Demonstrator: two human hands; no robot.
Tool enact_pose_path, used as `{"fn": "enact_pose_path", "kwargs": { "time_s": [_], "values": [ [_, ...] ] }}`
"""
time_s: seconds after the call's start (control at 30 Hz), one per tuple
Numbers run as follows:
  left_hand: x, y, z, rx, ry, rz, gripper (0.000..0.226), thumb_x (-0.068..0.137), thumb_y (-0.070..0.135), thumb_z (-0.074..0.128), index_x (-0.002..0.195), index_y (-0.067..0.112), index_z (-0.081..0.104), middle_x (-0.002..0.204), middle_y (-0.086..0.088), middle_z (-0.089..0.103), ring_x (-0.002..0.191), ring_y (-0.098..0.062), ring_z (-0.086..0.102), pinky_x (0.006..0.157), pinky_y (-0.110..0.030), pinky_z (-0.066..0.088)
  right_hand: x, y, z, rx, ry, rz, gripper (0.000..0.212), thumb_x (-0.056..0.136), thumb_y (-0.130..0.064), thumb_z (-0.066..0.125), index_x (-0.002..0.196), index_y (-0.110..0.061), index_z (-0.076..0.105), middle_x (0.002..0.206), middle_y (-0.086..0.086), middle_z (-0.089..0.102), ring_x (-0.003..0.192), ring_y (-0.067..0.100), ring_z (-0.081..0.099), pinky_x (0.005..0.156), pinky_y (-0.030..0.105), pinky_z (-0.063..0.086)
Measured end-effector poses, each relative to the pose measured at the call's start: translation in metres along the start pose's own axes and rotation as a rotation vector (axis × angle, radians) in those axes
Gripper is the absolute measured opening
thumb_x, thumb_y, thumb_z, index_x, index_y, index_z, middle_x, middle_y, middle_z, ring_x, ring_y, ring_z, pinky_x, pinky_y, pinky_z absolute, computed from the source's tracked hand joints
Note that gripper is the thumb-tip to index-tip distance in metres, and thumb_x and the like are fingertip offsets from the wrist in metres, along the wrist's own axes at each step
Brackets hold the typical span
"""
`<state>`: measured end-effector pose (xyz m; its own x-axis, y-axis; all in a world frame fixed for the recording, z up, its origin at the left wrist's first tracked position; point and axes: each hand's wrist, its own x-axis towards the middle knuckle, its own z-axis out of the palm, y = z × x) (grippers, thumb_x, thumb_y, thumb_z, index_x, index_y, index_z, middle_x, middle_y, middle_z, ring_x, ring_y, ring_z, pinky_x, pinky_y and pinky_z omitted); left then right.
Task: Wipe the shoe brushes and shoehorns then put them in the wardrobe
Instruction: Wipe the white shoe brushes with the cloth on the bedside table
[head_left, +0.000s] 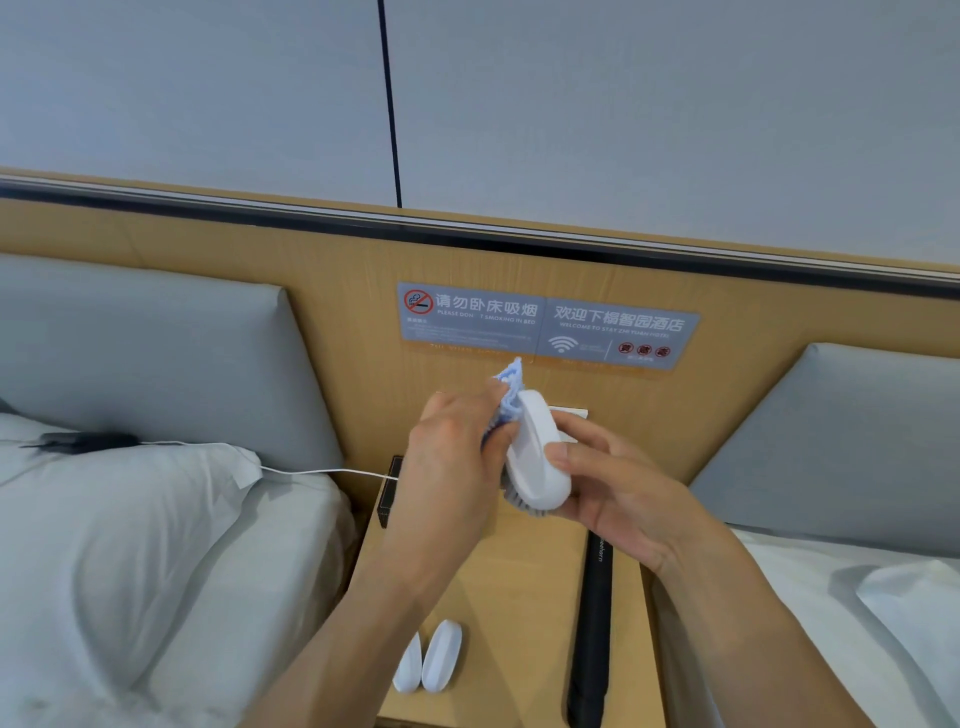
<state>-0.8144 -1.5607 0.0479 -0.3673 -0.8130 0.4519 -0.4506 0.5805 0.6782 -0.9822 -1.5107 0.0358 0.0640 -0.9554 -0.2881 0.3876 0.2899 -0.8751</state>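
A person stands over a wooden nightstand (524, 571) between two hotel beds, cleaning a white shoe brush (535, 457) held in the air above the stand's back edge. The right hand (618, 483) grips the brush from its right side, thumb curled over the smooth white back and fingers wrapped beneath, with the grey bristles showing at the lower end and facing left. The left hand (452, 457) pinches a light blue cloth (506, 395) and presses it against the brush's left side, a corner of the cloth sticking up above the fingers.

On the nightstand, near the front left corner, two small white shoehorns (428, 657) lie side by side, touching or nearly so. Along the right edge a long black shoehorn (592, 623) runs from the front toward the back, with small pale lettering near its far end. At the back left corner sits a dark box (388, 493), partly hidden by the left forearm.

A white cable (322, 472) trails from the left bed across to the dark box. The left bed carries a white pillow (114, 519) with a dark object (85, 441) lying on top of it. Grey padded headboards (150, 353) flank a wooden wall panel (337, 291), which bears a grey sign (545, 325) with a no-smoking symbol, a wifi symbol and Chinese and English text. White bedding (841, 623) of the right bed fills the lower right.
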Motion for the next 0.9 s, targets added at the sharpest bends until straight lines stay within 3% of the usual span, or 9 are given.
{"fn": "enact_pose_path", "kwargs": {
  "time_s": [0.1,0.27,0.57,0.73,0.9],
  "values": [
    [-0.001,0.004,0.000,-0.005,-0.054,0.042,0.024,0.090,-0.001,0.059,0.111,0.006,0.068,0.107,-0.004,0.070,0.096,-0.024,0.057,0.081,-0.018,0.038,0.001,-0.004,0.000,0.003,0.048,-0.038,0.059,0.077,-0.016,0.073,0.135,-0.015,0.058,0.125,0.016,0.068,0.099,0.028,0.069,0.087,0.041,0.058],
    [0.007,0.001,-0.001,0.048,-0.175,0.087,0.034,0.093,0.000,0.055,0.122,0.012,0.067,0.132,-0.003,0.059,0.109,-0.020,0.052,0.093,-0.023,0.039,0.002,-0.007,-0.003,-0.025,0.068,-0.063,0.052,0.078,-0.018,0.074,0.129,-0.020,0.064,0.122,0.015,0.069,0.100,0.026,0.070,0.084,0.037,0.058],
    [0.009,-0.005,-0.004,0.074,-0.305,0.221,0.024,0.097,0.007,0.051,0.108,0.016,0.069,0.127,0.011,0.057,0.098,-0.019,0.050,0.079,-0.042,0.048,0.007,-0.011,-0.007,-0.060,0.113,-0.085,0.045,0.076,-0.017,0.076,0.119,-0.024,0.070,0.112,0.012,0.072,0.095,0.027,0.070,0.088,0.046,0.058],
    [0.013,-0.010,-0.012,-0.041,-0.413,0.334,0.029,0.093,-0.005,0.052,0.106,0.012,0.071,0.122,0.006,0.061,0.102,-0.022,0.056,0.087,-0.039,0.045,0.007,-0.015,-0.010,-0.079,0.083,-0.092,0.043,0.077,-0.017,0.075,0.120,-0.024,0.070,0.109,0.009,0.073,0.090,0.023,0.071,0.078,0.038,0.060],
    [0.021,-0.016,-0.011,0.039,-0.327,0.374,0.027,0.098,0.006,0.051,0.114,0.018,0.068,0.135,0.010,0.054,0.098,-0.020,0.053,0.083,-0.037,0.045,0.010,-0.017,-0.009,-0.042,0.075,-0.096,0.042,0.076,-0.017,0.076,0.118,-0.021,0.071,0.109,0.011,0.072,0.092,0.025,0.070,0.077,0.039,0.058]
  ]
}}
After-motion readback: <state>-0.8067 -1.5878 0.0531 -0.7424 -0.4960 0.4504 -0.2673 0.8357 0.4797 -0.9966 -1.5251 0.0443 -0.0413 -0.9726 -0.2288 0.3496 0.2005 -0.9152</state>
